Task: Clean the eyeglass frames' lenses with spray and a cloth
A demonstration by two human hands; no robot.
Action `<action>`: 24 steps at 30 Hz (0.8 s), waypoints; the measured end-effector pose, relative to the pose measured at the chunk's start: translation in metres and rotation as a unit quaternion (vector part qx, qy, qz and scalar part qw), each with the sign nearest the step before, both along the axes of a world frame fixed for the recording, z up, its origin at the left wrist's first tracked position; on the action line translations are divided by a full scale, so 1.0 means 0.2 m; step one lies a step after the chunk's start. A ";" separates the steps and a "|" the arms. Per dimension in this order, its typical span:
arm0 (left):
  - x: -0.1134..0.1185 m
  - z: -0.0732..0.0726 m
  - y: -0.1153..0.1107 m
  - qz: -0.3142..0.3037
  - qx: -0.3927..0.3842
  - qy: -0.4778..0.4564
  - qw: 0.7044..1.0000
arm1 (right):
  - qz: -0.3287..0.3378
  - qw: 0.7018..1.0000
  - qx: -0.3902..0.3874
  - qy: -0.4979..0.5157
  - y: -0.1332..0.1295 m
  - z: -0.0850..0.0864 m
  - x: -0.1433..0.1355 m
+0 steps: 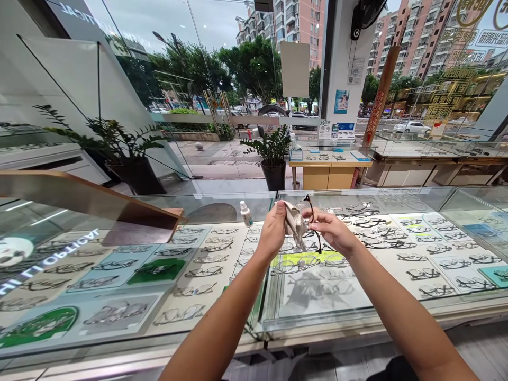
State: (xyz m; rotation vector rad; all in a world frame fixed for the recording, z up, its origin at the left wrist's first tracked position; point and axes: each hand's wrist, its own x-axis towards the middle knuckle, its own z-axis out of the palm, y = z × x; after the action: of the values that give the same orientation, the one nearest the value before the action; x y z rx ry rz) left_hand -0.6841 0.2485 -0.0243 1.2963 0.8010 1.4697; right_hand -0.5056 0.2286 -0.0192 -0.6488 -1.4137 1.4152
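Observation:
Above the glass display case, my left hand (274,228) is closed around a pale beige cloth (294,222). The cloth is folded over part of a pair of eyeglasses (311,211), so one side of the frame is hidden. My right hand (330,228) pinches the glasses by the frame, with fingertips next to the cloth. A dark temple arm of the glasses points up, and another dark part hangs down below my fingers. On the glass behind my left hand stands a small white bottle (246,214), upright and apart from both hands.
Under the glass of the display case (313,309) lie rows of eyeglasses (204,271). A wooden-edged panel (151,227) juts over the case at the left. Beyond the case stand potted plants (273,172) and a low wooden cabinet (331,174) before the windows.

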 end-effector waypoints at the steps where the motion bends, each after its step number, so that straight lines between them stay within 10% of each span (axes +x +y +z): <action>1: 0.00 0.00 0.00 -0.005 -0.001 -0.007 1.000 | 0.002 1.000 0.003 -0.005 0.00 0.00 0.00; 24: -0.02 0.04 -0.02 -0.122 -0.051 -0.014 0.991 | 0.001 1.000 0.020 -0.020 0.01 -0.02 -0.01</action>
State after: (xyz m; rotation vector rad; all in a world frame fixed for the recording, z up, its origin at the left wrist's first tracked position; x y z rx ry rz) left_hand -0.6872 0.2443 -0.0164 1.2462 0.6634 1.2343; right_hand -0.5068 0.2299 -0.0231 -0.6520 -1.4710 1.3787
